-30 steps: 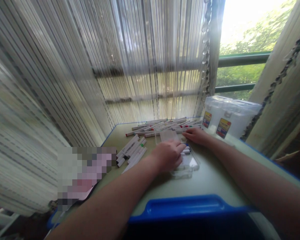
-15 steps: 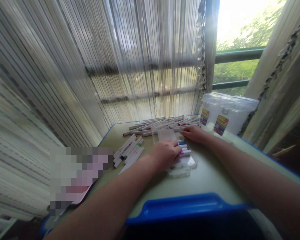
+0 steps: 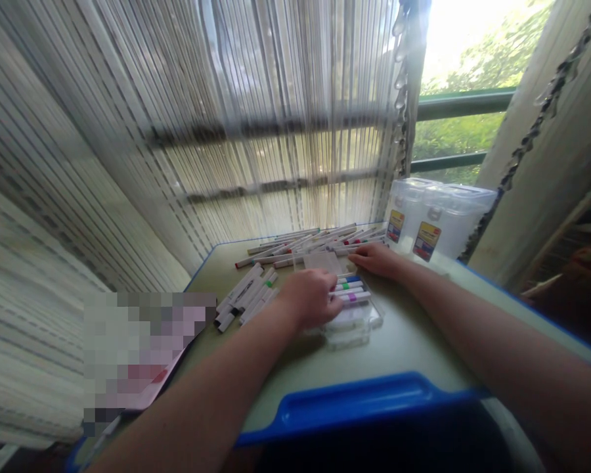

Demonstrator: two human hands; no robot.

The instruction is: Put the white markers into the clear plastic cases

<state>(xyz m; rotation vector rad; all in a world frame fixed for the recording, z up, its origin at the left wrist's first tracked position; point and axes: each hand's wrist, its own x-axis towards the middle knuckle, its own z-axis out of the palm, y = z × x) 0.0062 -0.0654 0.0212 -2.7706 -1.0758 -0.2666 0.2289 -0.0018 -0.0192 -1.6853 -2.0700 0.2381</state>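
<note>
Markers (image 3: 352,297) beside left hand (image 3: 308,297), fingers (image 3: 329,280) curled, right hand (image 3: 374,259) low, both grips unclear.

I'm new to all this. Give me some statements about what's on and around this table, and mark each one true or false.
1. The left hand is at the clear case. True.
2. The right hand is lifting a box. False: it is down by the loose markers, and the boxes stand behind it.
3. The table has a blue rim. True.
4. Every marker is inside the clear case. False: some are in it, but many lie loose on the table.
5. Green, blue and purple show on the markers in the clear case. True.
6. The boxes stand at the table's left side. False: they stand at the far right.
</note>
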